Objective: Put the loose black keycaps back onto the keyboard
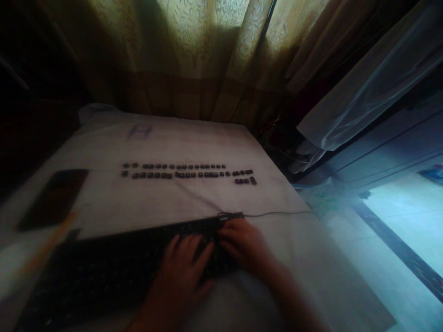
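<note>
A black keyboard lies slantwise across the near part of the table. My left hand rests over its right half, fingers spread and stretched out on the keys. Beside it, my right hand is at the keyboard's far right end, with the fingers bent and close together. What its fingertips hold, if anything, is hidden and blurred. Beyond the keyboard, loose black keycaps lie in two long rows, with a short extra group at their right end.
A dark flat phone-like object lies at left, near a blurred orange strip. A thin cable runs right from the keyboard. The white-covered table ends before patterned curtains. Pale cloth hangs at right.
</note>
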A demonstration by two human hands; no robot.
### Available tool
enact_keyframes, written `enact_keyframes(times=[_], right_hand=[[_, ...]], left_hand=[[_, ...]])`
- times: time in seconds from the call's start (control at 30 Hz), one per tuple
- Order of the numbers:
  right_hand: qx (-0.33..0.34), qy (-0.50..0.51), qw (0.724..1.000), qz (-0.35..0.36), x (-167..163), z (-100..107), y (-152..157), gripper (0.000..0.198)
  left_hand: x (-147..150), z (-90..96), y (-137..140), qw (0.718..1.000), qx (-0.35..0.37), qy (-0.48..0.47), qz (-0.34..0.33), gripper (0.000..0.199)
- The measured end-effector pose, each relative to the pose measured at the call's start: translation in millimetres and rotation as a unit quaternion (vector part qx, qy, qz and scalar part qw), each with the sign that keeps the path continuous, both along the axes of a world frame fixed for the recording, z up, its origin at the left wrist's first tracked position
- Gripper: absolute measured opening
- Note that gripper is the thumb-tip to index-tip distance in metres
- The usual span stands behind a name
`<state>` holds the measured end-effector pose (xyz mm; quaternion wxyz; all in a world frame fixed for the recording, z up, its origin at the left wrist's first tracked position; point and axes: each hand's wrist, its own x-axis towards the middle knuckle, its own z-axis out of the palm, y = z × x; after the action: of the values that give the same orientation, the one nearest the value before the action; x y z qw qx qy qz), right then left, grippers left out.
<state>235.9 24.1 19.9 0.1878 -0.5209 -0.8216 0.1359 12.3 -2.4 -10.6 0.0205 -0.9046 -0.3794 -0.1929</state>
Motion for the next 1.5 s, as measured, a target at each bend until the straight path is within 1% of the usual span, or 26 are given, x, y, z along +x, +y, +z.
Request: enact_keyframes(times=[0.1,0.23,0.37,0.6,0.7,0.9,1.03,1.17,1.23,1.33,1.43,1.5], right_hand=[[-0.015,-0.025,1.000,0.000,-2.1,2.3,0.5,0.023],[-0.026,-0.049,0.998,-0.004,-2.9,4.2,0.0,0.024],[-0.017,-0.064,0.998,-0.004,-3.8,6.3,-0.4,0.023],[0.004,-0.086,0.996,0.014,-5.1,8.4,1.9,0.016],[0.014,-0.074,0.997,0.019,-3.5,5.3,2.0,0.016],[0.027,-0.033,0.999,0.006,0.3,-4.3,-2.2,0.028],[0.037,-0.013,0.999,0.007,0.5,-5.4,-3.9,0.024],[0.052,0.018,0.998,0.006,-1.2,-6.0,-3.3,0.019],[0.043,0.035,0.998,-0.008,-2.2,-7.0,-2.0,0.018],[0.011,0.058,0.998,-0.030,-2.9,-8.1,1.2,0.016],[-0.021,0.091,0.995,-0.033,-3.0,-8.1,4.0,0.017],[-0.027,0.104,0.994,-0.029,-2.9,-8.8,4.2,0.018]], left_hand=[[0.8,2.3,0.1,1.000,-0.002,0.002,0.000,0.047],[5.6,7.3,-0.3,1.000,0.008,0.014,-0.005,0.053],[12.8,8.4,0.1,1.000,-0.007,0.016,-0.010,0.057],[15.8,3.2,-0.2,0.999,-0.036,0.015,0.002,0.057],[15.2,3.6,-0.4,0.999,-0.046,0.006,0.003,0.056],[15.4,6.4,0.4,0.999,-0.054,0.005,-0.006,0.054],[15.7,6.8,0.2,0.999,-0.048,0.009,0.000,0.057],[15.5,7.2,0.4,0.998,-0.055,0.018,0.001,0.054],[15.4,7.4,0.6,0.998,-0.058,0.016,0.000,0.052],[15.7,6.8,0.5,0.998,-0.054,0.012,-0.002,0.053],[16.1,5.1,0.1,0.998,-0.058,0.011,0.004,0.054],[16.1,4.2,0.1,0.998,-0.061,0.007,0.007,0.054]])
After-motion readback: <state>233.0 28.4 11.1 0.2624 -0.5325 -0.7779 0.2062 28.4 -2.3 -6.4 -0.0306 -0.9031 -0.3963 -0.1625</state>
